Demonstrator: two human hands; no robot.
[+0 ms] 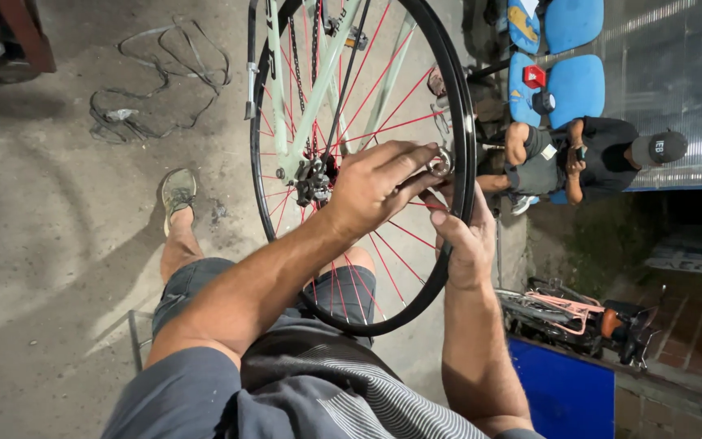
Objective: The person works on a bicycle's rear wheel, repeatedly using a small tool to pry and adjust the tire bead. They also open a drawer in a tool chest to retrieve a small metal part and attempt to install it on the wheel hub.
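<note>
Both hands at the hub of a black-rimmed bicycle wheel with red spokes (458, 106), centre frame.
Left hand (375, 185) pinches the small silver axle nut (440, 162); right hand (469, 236), grip closed, cups the rim to steady it in the pale green frame (318, 89).

A single head-worn camera looks steeply down from the person's own height, close over the forearms and the wheel (363, 162), taking in the floor (50, 244) beneath. Its upper right edge reaches a seated person (587, 158) farther off.
</note>
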